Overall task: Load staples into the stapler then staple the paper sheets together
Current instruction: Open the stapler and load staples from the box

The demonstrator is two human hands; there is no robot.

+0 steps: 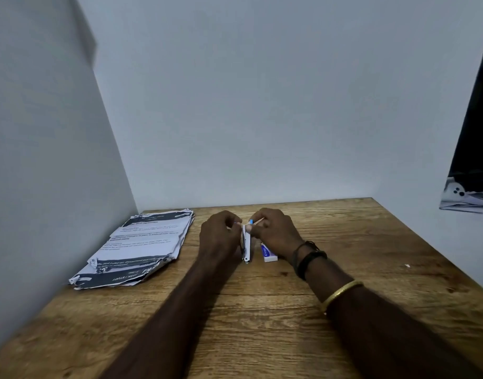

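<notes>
both hands at desk [262,310] centre, on the stapler [246,246]. left hand [219,236] curled round its left side, right hand [275,231] pinching at its far blue-tipped end. stapler stands on edge, touching the desk. small staple box [269,253] just right of it, under the right wrist; contents not visible. papers [142,244] stacked at left, apart from the hands.

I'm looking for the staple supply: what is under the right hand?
Under the right hand a small white and blue box lies on the wooden table, beside the stapler. The hand covers its far end; its contents aren't visible.
</notes>
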